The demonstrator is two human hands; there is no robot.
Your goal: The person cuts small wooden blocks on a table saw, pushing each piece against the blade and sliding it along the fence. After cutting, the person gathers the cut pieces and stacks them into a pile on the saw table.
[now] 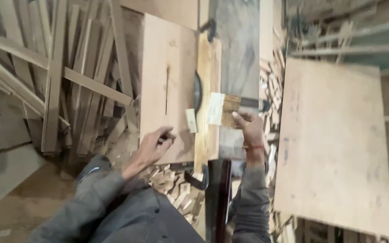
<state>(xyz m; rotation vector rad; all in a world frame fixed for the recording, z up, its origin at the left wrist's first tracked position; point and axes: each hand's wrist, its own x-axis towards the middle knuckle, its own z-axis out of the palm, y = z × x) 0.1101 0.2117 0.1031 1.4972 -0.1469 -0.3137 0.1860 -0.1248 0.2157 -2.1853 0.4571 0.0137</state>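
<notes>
Currently right hand [247,123] is pinching a small rough wood block [223,110]; left hand [155,145] is curling, possibly gripping a pencil, on the pale board [167,81].

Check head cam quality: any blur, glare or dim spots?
Head view: soft all over, motion blur on the right hand and its wood block; dim warm light, no hard glare; left hand on the board is smeared; lath pile murky.

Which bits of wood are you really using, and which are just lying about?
In use: small wood block in the right hand; saw table board under the left hand; saw blade.
Lying about: plank pile; offcuts; big board.
</notes>
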